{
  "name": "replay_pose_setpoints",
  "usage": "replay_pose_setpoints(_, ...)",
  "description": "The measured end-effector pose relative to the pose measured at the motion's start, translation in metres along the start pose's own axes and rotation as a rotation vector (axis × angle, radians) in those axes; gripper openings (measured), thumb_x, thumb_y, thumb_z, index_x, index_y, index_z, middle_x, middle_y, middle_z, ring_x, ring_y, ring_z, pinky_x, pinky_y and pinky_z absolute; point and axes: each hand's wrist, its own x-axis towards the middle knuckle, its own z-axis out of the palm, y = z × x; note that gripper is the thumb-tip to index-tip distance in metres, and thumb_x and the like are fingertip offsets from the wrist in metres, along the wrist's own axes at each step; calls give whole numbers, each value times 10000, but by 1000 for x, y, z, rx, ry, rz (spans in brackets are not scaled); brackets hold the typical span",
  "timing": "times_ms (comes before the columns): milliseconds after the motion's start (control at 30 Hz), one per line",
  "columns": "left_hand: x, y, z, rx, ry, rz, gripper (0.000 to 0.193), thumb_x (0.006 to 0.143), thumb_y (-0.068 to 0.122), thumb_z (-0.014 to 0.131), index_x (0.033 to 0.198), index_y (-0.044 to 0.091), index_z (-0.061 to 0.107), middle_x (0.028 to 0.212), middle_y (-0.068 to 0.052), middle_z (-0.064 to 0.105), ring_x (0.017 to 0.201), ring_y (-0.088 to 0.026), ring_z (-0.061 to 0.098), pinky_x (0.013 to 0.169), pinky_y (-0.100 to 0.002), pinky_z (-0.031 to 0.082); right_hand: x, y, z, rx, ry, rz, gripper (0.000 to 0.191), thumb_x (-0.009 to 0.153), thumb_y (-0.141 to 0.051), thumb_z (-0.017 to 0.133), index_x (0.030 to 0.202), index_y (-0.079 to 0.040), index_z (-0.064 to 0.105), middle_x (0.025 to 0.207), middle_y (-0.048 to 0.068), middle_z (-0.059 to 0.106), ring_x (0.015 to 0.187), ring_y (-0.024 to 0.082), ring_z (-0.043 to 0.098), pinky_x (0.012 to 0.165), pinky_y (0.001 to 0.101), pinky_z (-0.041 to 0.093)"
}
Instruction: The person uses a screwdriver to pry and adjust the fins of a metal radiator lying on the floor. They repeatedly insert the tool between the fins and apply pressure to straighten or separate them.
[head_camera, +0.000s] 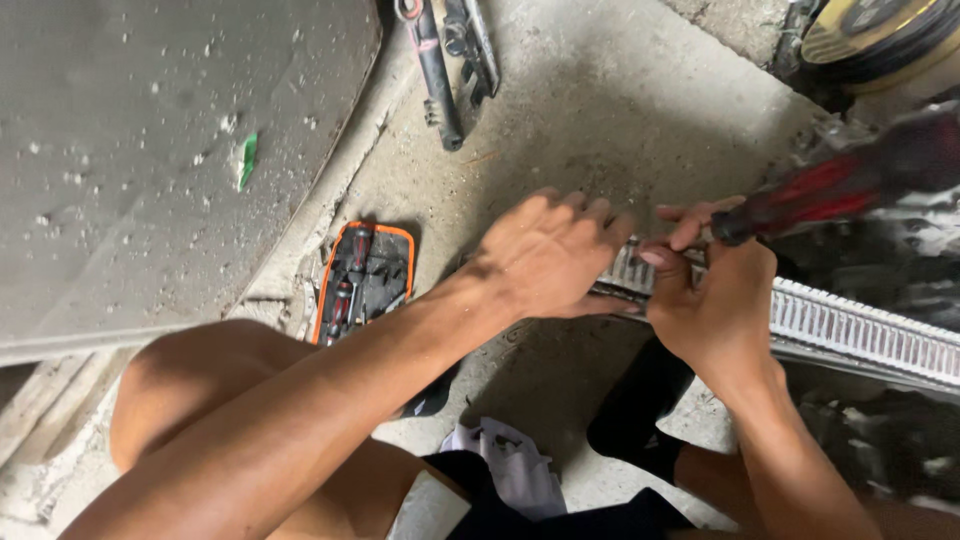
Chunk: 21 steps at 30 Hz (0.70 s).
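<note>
My left hand (545, 255) grips the near end of a long ribbed metal part (860, 330) that runs off to the right. My right hand (715, 295) is closed around a screwdriver with a red and black handle (840, 185), whose handle points up and to the right. The screwdriver's tip is hidden between my two hands at the end of the ribbed part. I am squatting, with my left knee (190, 385) low in the view.
An orange-edged tool case (362, 280) holding screwdrivers lies open on the concrete floor beside my knee. A grey panel (150, 150) fills the upper left. Black metal tools (445, 60) lie at the top. A yellow and black disc (880, 30) sits top right. White cloth (510, 465) lies below.
</note>
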Motion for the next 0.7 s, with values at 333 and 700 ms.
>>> replay_pose_setpoints(333,-2,2,10,4,-7,9,888,835,796,512,1355,76,534,1172,-139,636,1080,-299,644,867,-442,485,1,11,2,14,2,-17,247,893,234,541,1019,44,448,1015,171,573,1110,272,727,828,314,598)
replay_pose_setpoints(700,4,2,8,82,65,35,978,807,846,468,1395,65,508,1220,-181,617,1052,-318,638,816,-438,480,-5,16,-1,12,18,-10,210,1005,168,605,1049,58,431,954,166,637,1056,232,745,800,256,583)
